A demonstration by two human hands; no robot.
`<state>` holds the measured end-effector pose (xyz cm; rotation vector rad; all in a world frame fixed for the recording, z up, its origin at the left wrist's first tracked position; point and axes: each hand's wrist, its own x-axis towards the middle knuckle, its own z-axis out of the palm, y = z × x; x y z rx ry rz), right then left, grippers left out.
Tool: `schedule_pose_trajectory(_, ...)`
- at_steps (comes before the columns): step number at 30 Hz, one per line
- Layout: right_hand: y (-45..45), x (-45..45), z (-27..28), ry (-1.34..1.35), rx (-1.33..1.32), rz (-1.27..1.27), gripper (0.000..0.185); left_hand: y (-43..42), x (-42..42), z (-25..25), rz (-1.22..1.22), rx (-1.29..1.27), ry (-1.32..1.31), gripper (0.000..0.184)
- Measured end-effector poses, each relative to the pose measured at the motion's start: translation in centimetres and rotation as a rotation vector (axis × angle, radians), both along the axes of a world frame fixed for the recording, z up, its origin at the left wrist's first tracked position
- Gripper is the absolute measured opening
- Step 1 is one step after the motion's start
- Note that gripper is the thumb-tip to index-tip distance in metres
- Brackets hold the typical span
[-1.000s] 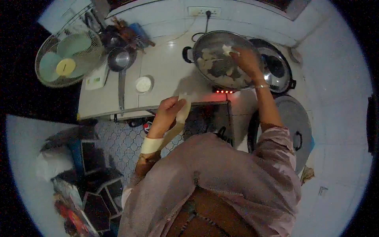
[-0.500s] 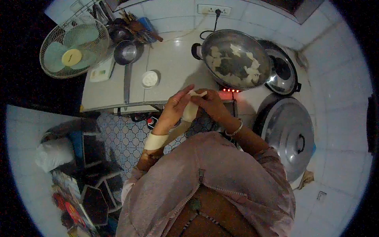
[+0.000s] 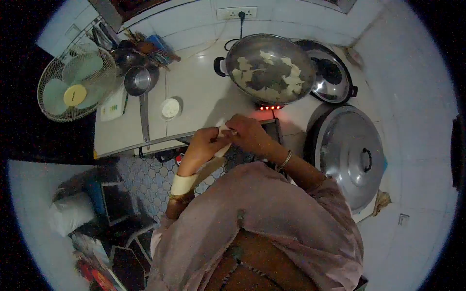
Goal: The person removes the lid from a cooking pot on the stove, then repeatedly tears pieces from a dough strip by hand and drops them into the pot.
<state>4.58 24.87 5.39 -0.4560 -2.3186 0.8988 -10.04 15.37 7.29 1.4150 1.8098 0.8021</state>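
A long, pale strip of dough is draped over my left wrist and runs up to my fingers. My left hand pinches its end, with the fingers curled in. Right against it, my right hand also has its fingers closed on the dough; the fingertips partly hide the piece. Both hands are held at the counter's front edge, below and left of a large wok. Inside the wok, several flat dough pieces lie in dark liquid.
Red lights glow under the wok. To its right are a glass lid and a large pot with a metal lid. A small bowl of white powder, a saucepan, a white scale and a fan stand at left.
My hands have come closer together and turned, the fingers now pressed together over the dough's end. The view has shifted slightly, moving the counter things leftward.
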Motion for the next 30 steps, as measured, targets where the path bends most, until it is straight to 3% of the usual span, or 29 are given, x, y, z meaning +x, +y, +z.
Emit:
schedule_pose_trajectory(2, 0.1, 0.6, 0.0, -0.248, 0.302, -0.002, 0.018, 0.1, -0.1, 0.9, -0.079, -0.006, -0.078, 0.023)
schedule_pose_trajectory(4, 3.0, 0.8, -1.3, -0.353, 0.298, -0.072, 0.02, 0.0, 0.0, 0.9, -0.158, -0.019, -0.152, 0.021)
schedule_pose_trajectory(5, 4.5, 1.2, -1.8, -0.456, 0.296, -0.136, 0.023, -0.4, 0.2, 0.2, -0.111, -0.03, -0.311, 0.018)
schedule_pose_trajectory(6, 5.7, 2.0, -1.4, -0.259, 0.347, -0.173, 0.024, -0.2, 0.3, -0.3, -0.059, -0.029, -0.472, 0.015)
schedule_pose_trajectory(7, 6.8, 3.0, -1.1, -0.065, 0.393, -0.2, 0.026, 0.1, 0.4, -0.5, -0.058, -0.02, -0.474, 0.015)
schedule_pose_trajectory(9, 10.5, 3.6, -0.7, -0.197, 0.192, -0.3, 0.027, 0.1, 0.2, -0.7, 0.054, 0.088, -0.641, 0.011)
schedule_pose_trajectory(12, 17.3, 5.3, -1.9, -0.018, 0.181, -0.212, 0.03, -0.2, 0.0, 0.0, 0.146, -0.005, -0.649, 0.01)
schedule_pose_trajectory(14, 20.3, 5.3, -1.3, -0.241, -0.068, -0.204, 0.029, -0.3, -0.4, -0.7, 0.154, -0.011, -0.634, 0.009)
schedule_pose_trajectory(17, 22.8, 4.8, 0.1, -0.478, 0.073, -0.302, 0.028, -0.5, -0.3, -0.7, 0.158, -0.002, -0.667, 0.009)
schedule_pose_trajectory(21, 23.3, 4.2, 1.4, -0.357, 0.13, -0.438, 0.025, -1.0, -0.4, -1.2, 0.179, 0.066, -0.713, 0.01)
schedule_pose_trajectory(23, 19.8, 3.3, 4.5, -0.235, 0.028, -0.401, 0.025, -1.0, -0.1, -0.8, 0.229, 0.073, -0.716, 0.011)
schedule_pose_trajectory(25, 16.9, 2.3, 2.2, -0.069, -0.013, -0.052, 0.027, -0.8, 0.3, -0.1, 0.294, 0.071, -0.718, 0.012)
schedule_pose_trajectory(27, 9.2, 1.0, 4.9, -0.323, -0.334, 0.117, 0.031, -0.6, 0.5, 0.4, 0.323, 0.087, -0.661, 0.016)
schedule_pose_trajectory(30, 3.1, -0.9, 2.3, -0.285, -0.328, 0.322, 0.03, -0.4, 0.1, -0.9, 0.273, 0.217, -0.712, 0.019)
